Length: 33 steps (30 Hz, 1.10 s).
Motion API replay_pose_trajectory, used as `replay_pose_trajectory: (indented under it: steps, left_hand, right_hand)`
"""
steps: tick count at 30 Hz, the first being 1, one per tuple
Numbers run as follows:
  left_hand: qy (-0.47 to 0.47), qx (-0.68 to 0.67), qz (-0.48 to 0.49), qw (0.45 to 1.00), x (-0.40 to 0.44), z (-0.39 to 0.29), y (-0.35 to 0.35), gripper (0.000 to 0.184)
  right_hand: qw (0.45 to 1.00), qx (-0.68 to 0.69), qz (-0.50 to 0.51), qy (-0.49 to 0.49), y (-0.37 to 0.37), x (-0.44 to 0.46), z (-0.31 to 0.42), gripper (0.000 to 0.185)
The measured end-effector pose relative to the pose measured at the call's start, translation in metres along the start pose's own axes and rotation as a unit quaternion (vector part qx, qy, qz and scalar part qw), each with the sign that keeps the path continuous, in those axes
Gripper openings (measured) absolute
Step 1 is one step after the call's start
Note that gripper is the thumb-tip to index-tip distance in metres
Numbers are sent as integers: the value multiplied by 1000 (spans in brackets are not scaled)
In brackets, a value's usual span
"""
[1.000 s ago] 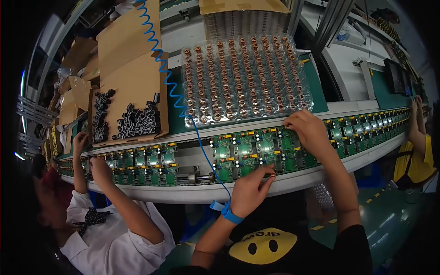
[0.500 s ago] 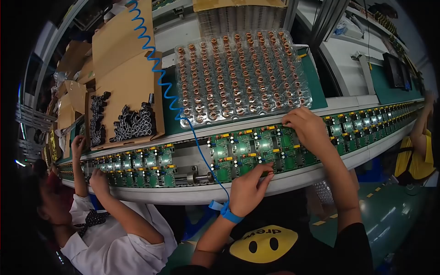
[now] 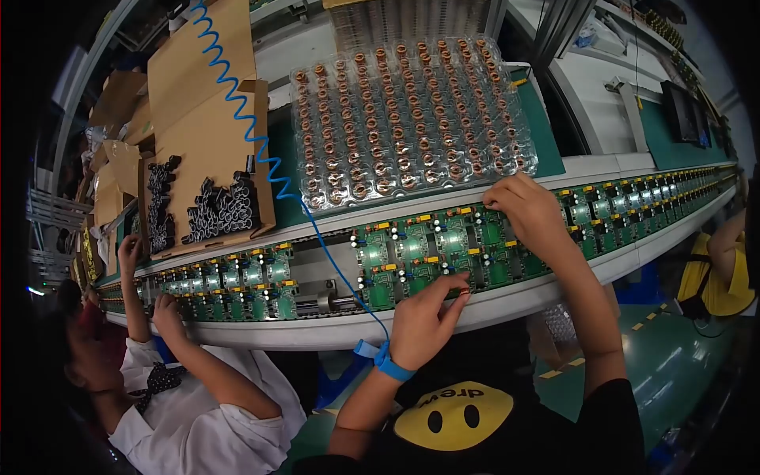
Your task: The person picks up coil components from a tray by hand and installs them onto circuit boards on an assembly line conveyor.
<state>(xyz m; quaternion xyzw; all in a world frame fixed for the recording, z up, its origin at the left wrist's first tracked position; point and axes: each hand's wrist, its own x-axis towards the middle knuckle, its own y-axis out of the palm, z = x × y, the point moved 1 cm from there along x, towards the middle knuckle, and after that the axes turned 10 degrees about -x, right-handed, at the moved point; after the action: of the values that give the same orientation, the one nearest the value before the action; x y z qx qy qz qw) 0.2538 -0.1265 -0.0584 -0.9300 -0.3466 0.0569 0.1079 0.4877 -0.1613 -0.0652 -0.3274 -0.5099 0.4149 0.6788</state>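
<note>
My left hand [image 3: 423, 317], with a blue wrist strap [image 3: 391, 364] on it, is closed at the near edge of the line of green circuit boards [image 3: 412, 248]. A small copper coil [image 3: 464, 290] shows between its thumb and fingers. My right hand [image 3: 524, 207] reaches over the far row of boards, its fingers pinched together at a board's upper edge. Whatever lies in those fingertips is hidden. Beyond the boards, a clear plastic tray [image 3: 360, 195] carries rows of copper coils [image 3: 404, 119].
A coiled blue cord [image 3: 247, 123] runs down to my wrist strap. Black parts [image 3: 226, 210] fill part of a cardboard box [image 3: 190, 119] at the left. One co-worker in a white shirt [image 3: 214, 412] works at the left; another in yellow [image 3: 728, 273] stands at the right.
The view has shifted slightly, so the tray and boards appear a little further left and up. The coil in my left fingertips shows more clearly. Both hands stay at nearly the same boards.
</note>
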Motion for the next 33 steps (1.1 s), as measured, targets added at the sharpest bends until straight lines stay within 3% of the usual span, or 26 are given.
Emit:
replay_pose_trajectory:
  steps: [10,33]
  left_hand:
    - [9,4,-4,1000,1,-1,0,14]
    - [5,14,15,1000,2,0,-2,13]
  right_hand:
    - [997,-45,-16,-60,-4,2,0,20]
    - [998,-13,-58,-11,10,-3,-2,15]
